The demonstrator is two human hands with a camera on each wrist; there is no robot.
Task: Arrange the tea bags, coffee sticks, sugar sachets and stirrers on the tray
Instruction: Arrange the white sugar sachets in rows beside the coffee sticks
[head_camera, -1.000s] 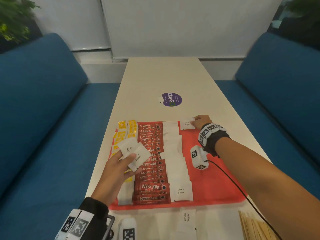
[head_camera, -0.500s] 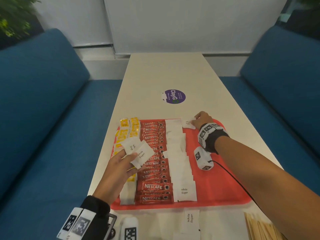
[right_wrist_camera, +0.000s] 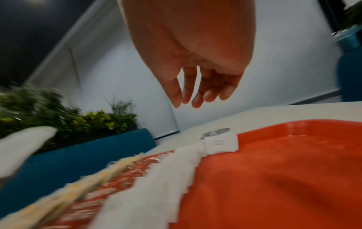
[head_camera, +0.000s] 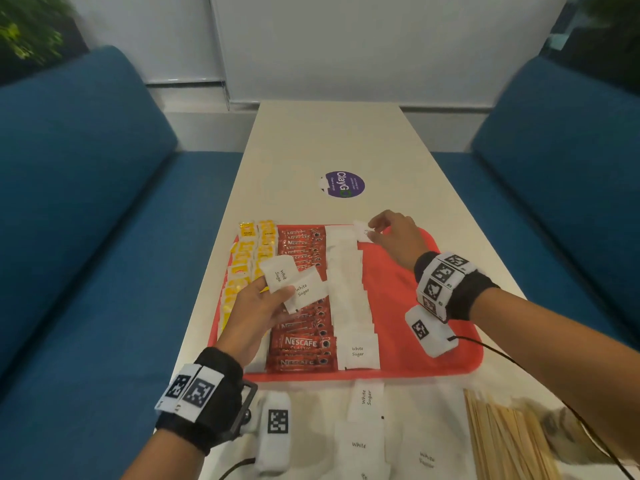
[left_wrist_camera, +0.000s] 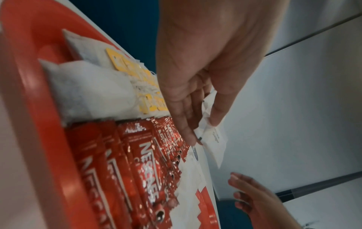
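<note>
A red tray (head_camera: 426, 358) holds a column of yellow tea bags (head_camera: 242, 268), a column of red coffee sticks (head_camera: 304, 341) and a row of white sugar sachets (head_camera: 346, 289). My left hand (head_camera: 277, 289) hovers over the coffee sticks and pinches two sugar sachets (head_camera: 294, 282), fanned out; the left wrist view shows them (left_wrist_camera: 215, 139) between thumb and fingers. My right hand (head_camera: 377, 230) hangs just above the tray's far edge with relaxed fingers (right_wrist_camera: 188, 102) and holds nothing. A single sachet (right_wrist_camera: 219, 142) lies below it at the far end of the row.
Loose sugar sachets (head_camera: 365, 400) and a pile of wooden stirrers (head_camera: 502, 441) lie on the white table in front of the tray. A purple sticker (head_camera: 344, 184) sits beyond it. Blue sofas flank the table. The tray's right half is bare.
My right hand has let go of the sachet at the far end of the row and lifted off it. My left hand keeps its two sachets in about the same place.
</note>
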